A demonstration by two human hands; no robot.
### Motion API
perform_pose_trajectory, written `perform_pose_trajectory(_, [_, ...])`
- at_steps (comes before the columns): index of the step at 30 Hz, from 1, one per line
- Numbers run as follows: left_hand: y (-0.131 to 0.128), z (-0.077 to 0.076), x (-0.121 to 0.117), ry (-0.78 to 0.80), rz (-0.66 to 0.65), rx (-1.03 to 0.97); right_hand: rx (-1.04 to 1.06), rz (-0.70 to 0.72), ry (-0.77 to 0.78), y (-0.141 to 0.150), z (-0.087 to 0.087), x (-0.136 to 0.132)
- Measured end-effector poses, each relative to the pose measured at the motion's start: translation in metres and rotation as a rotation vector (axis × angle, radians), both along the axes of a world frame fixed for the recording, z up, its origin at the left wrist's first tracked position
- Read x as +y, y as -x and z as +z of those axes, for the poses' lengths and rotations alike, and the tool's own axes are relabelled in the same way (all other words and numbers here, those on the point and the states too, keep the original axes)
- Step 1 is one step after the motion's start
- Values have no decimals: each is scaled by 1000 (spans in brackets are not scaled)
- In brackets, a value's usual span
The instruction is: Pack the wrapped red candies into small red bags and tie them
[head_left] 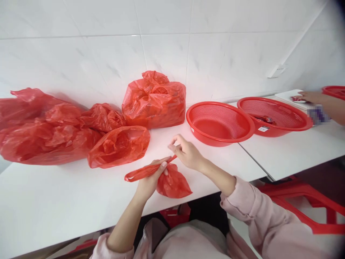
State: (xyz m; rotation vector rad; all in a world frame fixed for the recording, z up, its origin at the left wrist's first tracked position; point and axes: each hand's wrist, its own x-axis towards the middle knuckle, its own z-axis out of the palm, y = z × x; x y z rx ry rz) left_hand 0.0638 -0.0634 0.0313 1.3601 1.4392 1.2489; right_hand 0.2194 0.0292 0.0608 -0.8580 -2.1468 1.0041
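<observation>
A small red plastic bag (174,183) hangs just above the white table's front edge, its lower part bulging and its contents hidden. My left hand (155,172) is closed round the gathered neck of this bag, thumb on top. A flattened loop of the bag sticks out to the left of that hand. My right hand (185,151) is curled, thumb and index finger bent towards each other. The other end of the bag's neck, a narrow twisted strip, runs up to the right hand and appears gripped by its lower fingers.
An open red plastic bag (121,149) lies left of my hands, beside larger filled red bags (48,133) and a boxy one (156,104). Right stand a red basket (219,138) and another basket (285,129) with small packets inside. Another person's hand (314,97) holds a packet.
</observation>
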Motion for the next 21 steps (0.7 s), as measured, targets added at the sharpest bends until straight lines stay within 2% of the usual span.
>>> perform_pose_trajectory(4, [4,4,1,20,-1,24,21,-84,-55,-9,11,-18])
perform_pose_trajectory(6, [8,4,1,32,15,-1,12,-109,-25,-11,4,-31])
perform_pose_trajectory(10, [17,-6,0,-9,5,-25,-93,-113,75,-13,-22,-44])
perform_pose_trajectory(13, [20,-12,0,-106,-43,97,-148,-110,-39,-12,-28,-38])
perform_pose_trajectory(15, [20,-12,-1,-132,-75,199,-45,-71,-153,-10,-26,-31])
perform_pose_trajectory(16, [18,-11,-1,-119,-93,222,21,-27,-160,-8,-25,-28])
perform_pose_trajectory(18, [15,-8,-1,-84,-101,193,115,53,-64,-2,-27,-23])
perform_pose_trajectory(21, [11,-9,0,-120,-17,81,194,76,126,6,-41,-24])
